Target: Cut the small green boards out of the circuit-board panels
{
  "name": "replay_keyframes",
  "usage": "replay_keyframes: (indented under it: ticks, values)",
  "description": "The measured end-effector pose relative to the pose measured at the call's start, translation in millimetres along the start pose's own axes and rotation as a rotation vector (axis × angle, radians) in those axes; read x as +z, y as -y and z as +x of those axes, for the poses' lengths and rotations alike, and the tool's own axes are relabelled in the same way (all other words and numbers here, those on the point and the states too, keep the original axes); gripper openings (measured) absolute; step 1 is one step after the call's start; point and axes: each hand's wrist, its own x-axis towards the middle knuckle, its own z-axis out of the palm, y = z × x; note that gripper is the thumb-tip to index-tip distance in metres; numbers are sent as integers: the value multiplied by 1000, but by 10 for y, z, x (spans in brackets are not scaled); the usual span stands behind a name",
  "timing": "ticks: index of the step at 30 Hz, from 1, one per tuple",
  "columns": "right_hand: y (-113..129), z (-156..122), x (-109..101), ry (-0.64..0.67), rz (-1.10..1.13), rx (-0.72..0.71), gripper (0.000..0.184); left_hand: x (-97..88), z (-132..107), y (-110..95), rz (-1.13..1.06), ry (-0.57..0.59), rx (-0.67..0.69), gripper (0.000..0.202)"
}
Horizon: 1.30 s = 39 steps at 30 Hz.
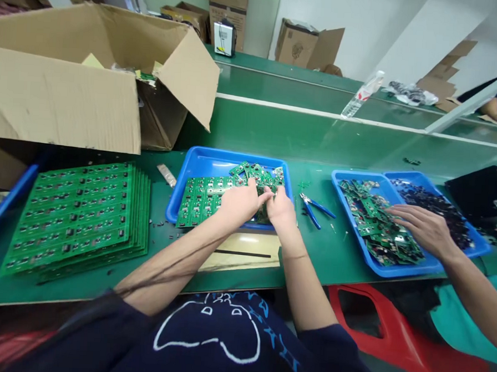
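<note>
My left hand [239,203] and my right hand [281,207] meet over a blue plastic tray [216,165], their fingers closed around the edge of a green circuit board panel [264,195]. More green panels [201,203] lie overlapped in the tray beneath my hands, partly hidden by them. To the left of the tray is a neat stack of large green circuit board panels [76,216]. Blue-handled pliers [314,209] lie just right of my right hand.
A co-worker's hand [425,228] rests over a blue tray of broken-up boards [394,268], beside a tray of dark components [435,204]. A large open cardboard box [61,98] stands at the left of the green workbench [301,133]. A red stool [407,338] sits below right.
</note>
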Motion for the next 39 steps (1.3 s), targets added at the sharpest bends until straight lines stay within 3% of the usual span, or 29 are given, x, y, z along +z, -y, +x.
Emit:
replay_keyframes:
  ticks: [3, 7, 9, 12, 15, 17, 19, 21, 24, 27, 30, 33, 35, 39]
  values:
    - [-50, 3, -115, -47, -27, -11, 55, -173, -62, 220, 32, 22, -90, 61]
    - [8, -107, -170, -179, -30, -79, 44, -309, -262, 761, 116, 74, -385, 58]
    - [109, -189, -88, -22, -10, -132, 41, -304, -358, 988, 98, 143, -493, 59]
    - [282, -300, 148, 232, 49, -213, 42, -239, -460, 1153, 29, 204, -494, 55]
    - [362, -341, 346, 197, 162, -207, 38, -196, -527, 1180, -21, 195, -445, 51]
    - [340, -311, 372, 215, 375, -173, 32, -216, -560, 1180, -47, 204, -420, 50]
    - [280, -245, 308, 299, 664, -134, 26, -273, -574, 1179, -42, 183, -427, 53]
    - [211, -164, 187, 379, 886, -99, 23, -342, -555, 1175, -6, 85, -443, 56]
    - [131, -56, -4, 485, 1013, -83, 22, -413, -453, 1167, -28, -67, -323, 62]
    - [91, 3, -113, 576, 1110, -90, 23, -402, -318, 1160, -218, -11, -87, 57]
    - [77, 16, -110, 532, 1248, -34, 27, -315, -243, 1138, -656, 109, 18, 51]
    - [64, -13, -21, 424, 1368, 65, 39, -210, -242, 1085, -1122, 110, -84, 47]
    - [57, -61, 63, 422, 1367, 108, 46, -164, -255, 1045, -1294, 53, -179, 48]
    - [94, -187, 210, 456, 1266, 83, 47, -142, -284, 999, -1239, -40, -231, 51]
